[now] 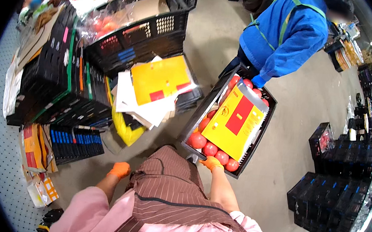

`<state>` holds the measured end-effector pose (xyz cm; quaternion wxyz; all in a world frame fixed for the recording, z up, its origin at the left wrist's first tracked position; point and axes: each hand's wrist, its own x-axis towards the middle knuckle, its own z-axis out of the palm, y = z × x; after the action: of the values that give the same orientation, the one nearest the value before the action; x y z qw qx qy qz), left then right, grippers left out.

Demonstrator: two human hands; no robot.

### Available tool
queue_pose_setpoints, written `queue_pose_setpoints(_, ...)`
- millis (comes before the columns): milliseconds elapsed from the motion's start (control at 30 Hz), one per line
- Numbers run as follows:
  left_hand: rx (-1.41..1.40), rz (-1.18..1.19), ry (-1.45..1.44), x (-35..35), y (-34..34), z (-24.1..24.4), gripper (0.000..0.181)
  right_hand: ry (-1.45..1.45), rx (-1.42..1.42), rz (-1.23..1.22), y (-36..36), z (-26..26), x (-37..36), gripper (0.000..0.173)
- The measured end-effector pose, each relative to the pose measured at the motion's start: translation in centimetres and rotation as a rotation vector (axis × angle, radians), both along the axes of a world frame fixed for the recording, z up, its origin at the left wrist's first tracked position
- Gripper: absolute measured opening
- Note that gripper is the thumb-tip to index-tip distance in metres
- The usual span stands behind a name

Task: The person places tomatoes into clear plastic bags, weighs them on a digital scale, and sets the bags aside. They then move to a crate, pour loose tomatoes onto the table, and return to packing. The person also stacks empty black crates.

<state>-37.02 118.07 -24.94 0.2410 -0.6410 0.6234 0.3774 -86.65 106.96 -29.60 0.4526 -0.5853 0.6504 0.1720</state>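
My right hand (213, 163), in an orange glove, grips the near end of a black plastic crate (257, 146). Large red tomatoes (210, 149) fill the crate. Across them lies a yellow and red printed cardboard sheet (223, 133), which hides many of the fruits. A co-worker in a blue jacket (284, 38) has a hand (258, 81) at the crate's far end. Low beside my striped brown apron (167, 171) hangs my left hand (120, 170), also orange-gloved. It is curled with nothing visible in it.
To the left, black crates (55, 80) are stacked, near an open crate (171, 22) holding cardboard and bagged tomatoes. Yellow and white cardboard sheets (162, 80) lie on a lower stack. Further black crates (328, 203) stand at right. Grey floor (292, 126) lies between.
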Motion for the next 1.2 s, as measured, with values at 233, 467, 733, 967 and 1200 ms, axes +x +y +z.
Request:
queue_pose_setpoints(233,0.233,0.522,0.035,-8.2,-5.4,-3.3,0.049,0.089,0.096,0.157,-17.1,2.5,-9.0,0.060)
queue_pose_setpoints(467,-0.051,0.424,0.238,-19.7,-28.8,-2.7,0.046,0.175,-0.057,0.391,-35.6,2.2,-14.4,0.068)
queue_pose_setpoints(733,-0.789,0.190,0.743,-38.6,-59.8,6.2,0.028,0.153,-0.230,0.531,-54.6,-1.3,-15.2,0.043)
queue_pose_setpoints(967,-0.558,-0.090,0.520,-48.9,-76.3,6.7,0.043,-0.448,-0.698,1.117,-69.5,-6.1,-15.9,0.037)
queue_pose_setpoints(1200,-0.091,0.143,0.453,-48.0,-88.2,4.5,0.042,-0.328,-0.229,0.924,-77.8,-3.8,-14.1,0.038)
